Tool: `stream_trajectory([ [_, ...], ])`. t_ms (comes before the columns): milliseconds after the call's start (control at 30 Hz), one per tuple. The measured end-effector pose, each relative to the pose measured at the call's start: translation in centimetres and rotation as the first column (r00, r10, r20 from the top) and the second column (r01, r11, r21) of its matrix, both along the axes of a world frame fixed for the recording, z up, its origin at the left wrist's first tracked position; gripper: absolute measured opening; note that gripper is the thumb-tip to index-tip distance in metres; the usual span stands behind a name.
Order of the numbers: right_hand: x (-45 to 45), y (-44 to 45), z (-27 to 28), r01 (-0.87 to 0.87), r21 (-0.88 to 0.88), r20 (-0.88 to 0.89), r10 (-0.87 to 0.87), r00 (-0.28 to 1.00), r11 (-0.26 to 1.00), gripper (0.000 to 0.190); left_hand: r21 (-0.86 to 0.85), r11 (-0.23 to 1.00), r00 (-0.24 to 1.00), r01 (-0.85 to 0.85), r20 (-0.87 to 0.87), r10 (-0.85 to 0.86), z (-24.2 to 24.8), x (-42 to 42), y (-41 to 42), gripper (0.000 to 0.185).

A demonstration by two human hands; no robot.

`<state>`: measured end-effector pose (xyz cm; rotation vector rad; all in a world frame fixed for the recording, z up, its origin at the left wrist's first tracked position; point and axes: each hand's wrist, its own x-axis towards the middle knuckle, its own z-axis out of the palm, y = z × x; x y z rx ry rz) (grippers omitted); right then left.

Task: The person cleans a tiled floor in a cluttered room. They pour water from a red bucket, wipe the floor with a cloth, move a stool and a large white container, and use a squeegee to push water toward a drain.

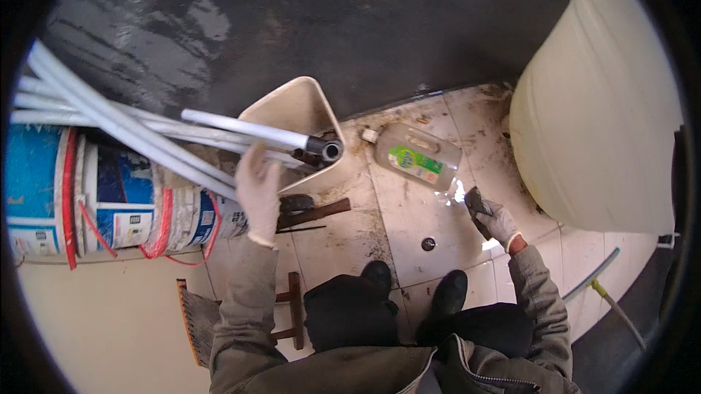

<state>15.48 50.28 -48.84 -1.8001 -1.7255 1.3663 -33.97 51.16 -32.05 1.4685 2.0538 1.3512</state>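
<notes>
My left hand, in a white glove, is at the lower ends of several white pipes, its fingers slightly apart. Whether it touches a pipe cannot be seen. My right hand, gloved too, grips a small dark flat block over the wet tiles. Just up and left of it, a clear plastic Dettol bottle with a white cap lies on its side. A beige plastic bin stands beyond my left hand. A white pipe with a black end fitting rests in it.
Large paint buckets lie on their sides at left. A brown bar is on the floor beside the bin. A wooden stool stands by my left leg. At right are a big pale tank and a squeegee. A drain is before my feet.
</notes>
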Motion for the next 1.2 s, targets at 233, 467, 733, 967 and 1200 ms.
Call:
stream_trajectory([
  [233,1.5,0.0,-1.9,0.133,-0.085,-0.094,-0.141,0.985,0.987,0.038,-0.208,0.806,0.812,0.554,-0.078,-0.578,0.5,8.1,-3.9,0.030],
  [467,3.0,-0.1,-2.5,0.298,-0.115,-0.151,-0.313,0.938,0.948,0.034,-0.389,0.592,0.583,0.706,-0.156,-0.798,-11.3,16.0,5.8,0.062],
  [733,7.8,-3.5,-3.1,0.568,-0.063,-0.130,-0.571,0.811,0.821,0.037,-0.617,0.509,0.302,0.601,-0.414,-0.859,-18.5,19.6,12.8,0.095],
  [967,6.8,-7.5,-6.2,0.498,0.232,0.115,-0.532,0.839,0.836,0.061,-0.736,0.243,0.067,0.631,-0.261,-0.963,-18.0,19.6,5.2,0.080],
  [1200,-1.2,-6.2,-9.1,-0.390,0.147,0.685,0.191,0.703,0.909,0.058,-0.688,0.159,0.136,0.708,-0.087,-0.987,-17.3,15.9,-0.9,0.079],
])
